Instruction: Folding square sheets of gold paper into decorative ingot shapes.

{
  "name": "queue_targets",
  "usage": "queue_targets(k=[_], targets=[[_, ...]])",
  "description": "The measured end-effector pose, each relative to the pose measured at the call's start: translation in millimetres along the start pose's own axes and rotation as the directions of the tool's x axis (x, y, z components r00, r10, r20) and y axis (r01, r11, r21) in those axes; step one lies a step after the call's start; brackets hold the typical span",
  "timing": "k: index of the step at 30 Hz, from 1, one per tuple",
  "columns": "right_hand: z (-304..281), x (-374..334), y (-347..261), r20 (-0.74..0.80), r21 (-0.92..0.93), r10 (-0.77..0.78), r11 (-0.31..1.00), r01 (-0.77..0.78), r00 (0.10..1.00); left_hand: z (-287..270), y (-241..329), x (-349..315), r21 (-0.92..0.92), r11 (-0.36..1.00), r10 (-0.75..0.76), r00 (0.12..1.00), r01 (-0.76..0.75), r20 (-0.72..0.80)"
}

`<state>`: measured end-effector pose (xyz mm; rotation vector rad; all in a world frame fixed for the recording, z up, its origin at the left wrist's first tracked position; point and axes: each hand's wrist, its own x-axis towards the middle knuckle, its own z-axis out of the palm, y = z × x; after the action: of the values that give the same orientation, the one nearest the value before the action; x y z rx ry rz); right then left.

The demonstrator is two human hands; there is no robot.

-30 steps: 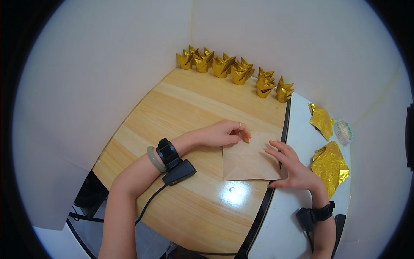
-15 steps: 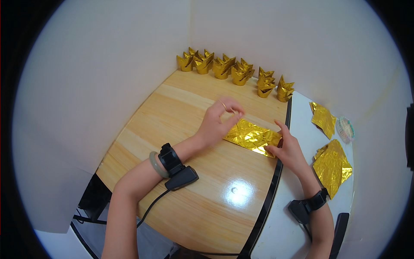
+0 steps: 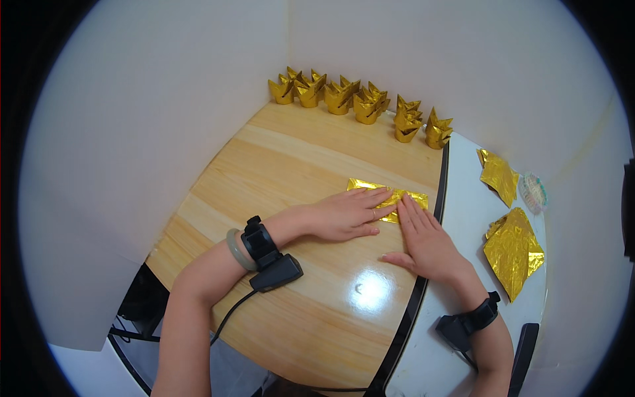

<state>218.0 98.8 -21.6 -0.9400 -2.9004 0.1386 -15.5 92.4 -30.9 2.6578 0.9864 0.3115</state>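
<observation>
A folded strip of gold foil paper [image 3: 360, 184] lies on the wooden tabletop, partly covered by both hands. My left hand [image 3: 347, 215] rests flat across its left and middle part, fingers stretched to the right. From the right, my right hand [image 3: 426, 241] lays its straight fingers on the strip, with the thumb spread out to the left over the wood. The fingertips of the two hands almost meet. Neither hand grips anything. Each wrist carries a black strapped device, and a pale bangle sits on the left one.
Several folded gold foil ingots [image 3: 340, 96] line the table's far edge by the wall. On the white surface at right lie a smaller gold foil piece [image 3: 499, 177], a larger stack of gold foil sheets [image 3: 514, 255] and a small clear round container [image 3: 533, 193]. A black edge strip [image 3: 413, 308] divides the surfaces.
The left hand, pinched and raised before, has come down flat onto the foil strip. My right hand has let go of the strip's right end and flattened onto it.
</observation>
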Motion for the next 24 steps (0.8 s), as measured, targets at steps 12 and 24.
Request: queue_targets(k=[12,24], targets=[[-23,-8,29,-0.165,-0.113,0.123,0.983,-0.143,0.979,-1,-12,-2,-0.179,0.98,0.084,0.995,-0.091,-0.049],[-19,-6,32,-0.267,0.22,-0.079,0.965,0.141,0.961,-7,-15,-3,-0.291,0.952,0.0,0.955,-0.09,-0.297]])
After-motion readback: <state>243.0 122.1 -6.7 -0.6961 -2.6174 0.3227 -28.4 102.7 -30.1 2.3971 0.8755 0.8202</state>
